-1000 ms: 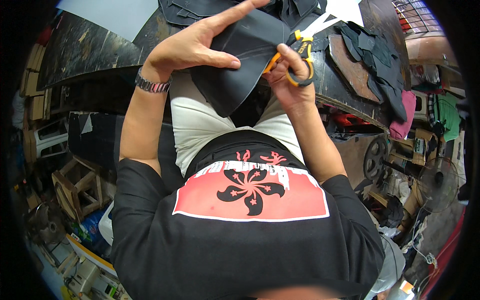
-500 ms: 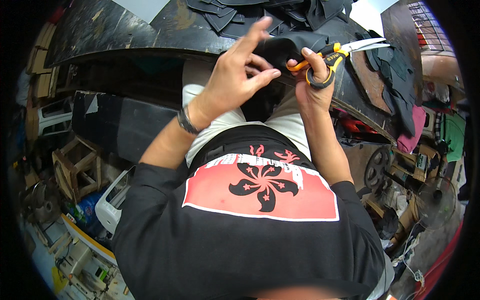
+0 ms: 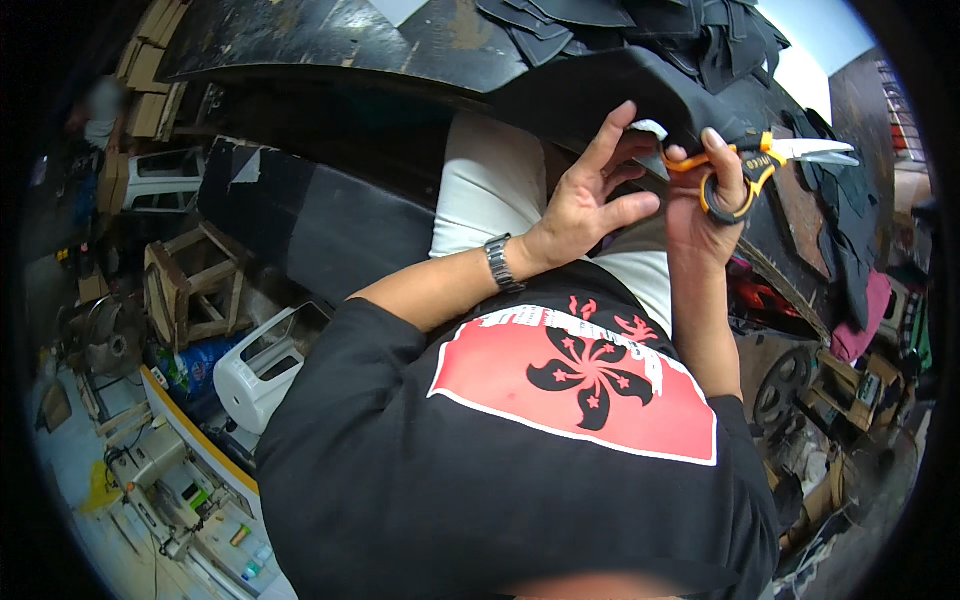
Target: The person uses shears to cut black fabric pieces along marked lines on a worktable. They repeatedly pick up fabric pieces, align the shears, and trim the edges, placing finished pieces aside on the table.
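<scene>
R hand (image 3: 712,205) closed round orange-handled scissors (image 3: 760,165), fingers thru the loops, blades shut or nearly so, tips pointing to the person's right, away from the body. L hand (image 3: 590,200) not clamped on anything that can be made out: fingers spread, index raised against the underside edge of the dark sheet piece (image 3: 610,95), thumb out toward the R hand; can't tell if fingertips pinch the sheet or only steady it. Small white scrap (image 3: 650,128) just beside L fingertips, between both hands.

Dark sheet piece hangs over the workbench edge (image 3: 330,45) directly above both hands, long axis roughly left-right across the view, its right end touching the scissors' pivot area. From the scissors, sheet lies up and to the left; blades point away from it, not into it. L hand nearer to sheet's middle, R hand nearer its right end.

Outward: wristwatch (image 3: 498,262) on L wrist, black shirt with red-and-white print (image 3: 575,385) low in view, light trousers (image 3: 490,185) under the hands. More dark cut pieces (image 3: 690,25) piled on bench top. Wooden stool (image 3: 190,285) and white plastic container (image 3: 258,368) on floor to the left, well apart from hands
</scene>
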A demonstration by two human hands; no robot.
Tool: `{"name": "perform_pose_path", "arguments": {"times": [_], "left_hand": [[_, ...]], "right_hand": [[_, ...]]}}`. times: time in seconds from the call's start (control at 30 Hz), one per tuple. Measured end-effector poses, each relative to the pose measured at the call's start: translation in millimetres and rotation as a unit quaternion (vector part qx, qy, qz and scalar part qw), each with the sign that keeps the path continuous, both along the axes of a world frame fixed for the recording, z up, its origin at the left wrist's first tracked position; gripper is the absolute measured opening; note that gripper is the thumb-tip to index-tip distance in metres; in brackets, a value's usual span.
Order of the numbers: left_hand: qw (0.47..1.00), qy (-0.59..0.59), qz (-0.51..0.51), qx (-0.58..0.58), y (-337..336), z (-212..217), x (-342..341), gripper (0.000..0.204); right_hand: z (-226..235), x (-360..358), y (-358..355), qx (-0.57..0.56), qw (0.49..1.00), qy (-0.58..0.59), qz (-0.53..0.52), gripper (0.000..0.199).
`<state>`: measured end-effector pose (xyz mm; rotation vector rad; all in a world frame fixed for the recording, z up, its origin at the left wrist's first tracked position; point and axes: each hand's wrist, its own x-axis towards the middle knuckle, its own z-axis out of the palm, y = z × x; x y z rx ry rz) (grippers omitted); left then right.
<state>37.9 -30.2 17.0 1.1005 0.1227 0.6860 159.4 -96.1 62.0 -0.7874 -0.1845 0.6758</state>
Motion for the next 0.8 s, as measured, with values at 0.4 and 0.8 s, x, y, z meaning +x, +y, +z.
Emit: {"name": "perform_pose_path", "arguments": {"times": [0.4, 0.8], "left_hand": [[0.998, 0.056, -0.032, 0.001, 36, 13, 22, 0.034], [0.972, -0.068, 0.02, -0.222, 9, 9, 35, 0.07]], "right_hand": [[-14, 10, -2, -0.063, 0.997, -0.034, -0.044, 0.015], [-16, 0, 3, -0.035, 0.998, 0.057, -0.014, 0.012]]}}
